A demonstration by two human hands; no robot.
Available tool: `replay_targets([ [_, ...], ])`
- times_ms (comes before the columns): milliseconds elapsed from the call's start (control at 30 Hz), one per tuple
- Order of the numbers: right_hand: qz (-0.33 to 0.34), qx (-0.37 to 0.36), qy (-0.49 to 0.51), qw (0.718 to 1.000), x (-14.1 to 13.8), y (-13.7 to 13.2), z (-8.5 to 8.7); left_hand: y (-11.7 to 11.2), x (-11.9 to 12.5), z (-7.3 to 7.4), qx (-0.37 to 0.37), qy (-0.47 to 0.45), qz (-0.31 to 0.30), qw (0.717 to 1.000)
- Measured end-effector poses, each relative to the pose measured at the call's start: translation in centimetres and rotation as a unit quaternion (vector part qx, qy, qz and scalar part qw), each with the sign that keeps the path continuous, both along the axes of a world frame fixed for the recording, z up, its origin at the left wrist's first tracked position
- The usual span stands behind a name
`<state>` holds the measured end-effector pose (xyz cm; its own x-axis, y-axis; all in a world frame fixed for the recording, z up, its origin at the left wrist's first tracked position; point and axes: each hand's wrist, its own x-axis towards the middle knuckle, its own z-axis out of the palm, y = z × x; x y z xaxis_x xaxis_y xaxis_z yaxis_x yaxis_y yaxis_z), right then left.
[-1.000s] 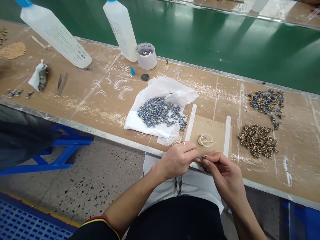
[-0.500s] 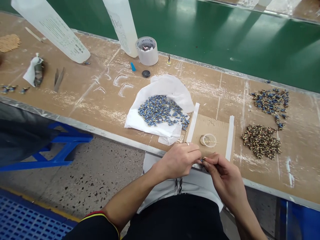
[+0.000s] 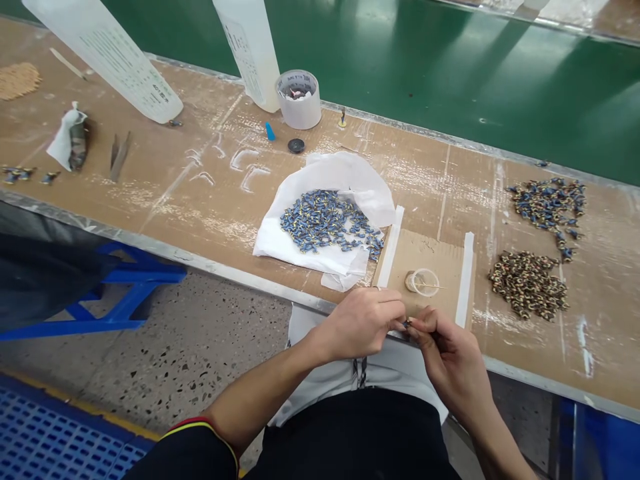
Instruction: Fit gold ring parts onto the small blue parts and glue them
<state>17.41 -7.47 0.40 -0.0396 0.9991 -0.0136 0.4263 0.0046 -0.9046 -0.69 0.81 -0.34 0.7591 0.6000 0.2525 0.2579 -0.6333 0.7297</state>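
Near the table's front edge, my left hand [image 3: 367, 321] pinches a tiny blue figurine part [image 3: 406, 325]. My right hand [image 3: 450, 350] comes in from the other side, thumb and forefinger closed at the dark end of that piece; its finer detail is too small to make out. Just beyond my fingers a small clear cup [image 3: 423, 283] with a thin stick in it stands on a cardboard piece [image 3: 443, 259]. Left of it, many blue and yellow parts [image 3: 323, 217] lie on a white cloth [image 3: 370, 170]. Dark, tan-flecked parts [image 3: 529, 283] are heaped at right.
Behind that heap is a pile of blue and dark pieces [image 3: 547, 202]. Two large bottles [image 3: 115, 67] [image 3: 255, 60], a tape roll [image 3: 303, 110], a black cap [image 3: 296, 145] and a tiny standing figure [image 3: 343, 119] line the back. Tweezers [image 3: 119, 157] lie at left.
Both hands stay together at the tiny part, with only slight finger movement. The whole view has shifted a little, so the table things appear slightly farther right.
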Motion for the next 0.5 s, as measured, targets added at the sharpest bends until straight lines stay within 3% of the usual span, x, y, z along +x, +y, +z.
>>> replay_targets([
  [167, 0.006, 0.014, -0.032, 0.999, 0.18, 0.19, 0.37, -0.08, 0.02, 0.01, -0.005, 0.024, -0.005, 1.000],
  [300, 0.003, -0.025, 0.054, 0.998, 0.75, 0.49, 0.34, 0.09, 0.12, 0.11, -0.020, 0.014, 0.007, 1.000],
  [500, -0.077, -0.028, 0.142, 0.986, 0.75, 0.37, -0.10, 0.62, 0.17, 0.52, -0.064, -0.006, -0.016, 0.998],
])
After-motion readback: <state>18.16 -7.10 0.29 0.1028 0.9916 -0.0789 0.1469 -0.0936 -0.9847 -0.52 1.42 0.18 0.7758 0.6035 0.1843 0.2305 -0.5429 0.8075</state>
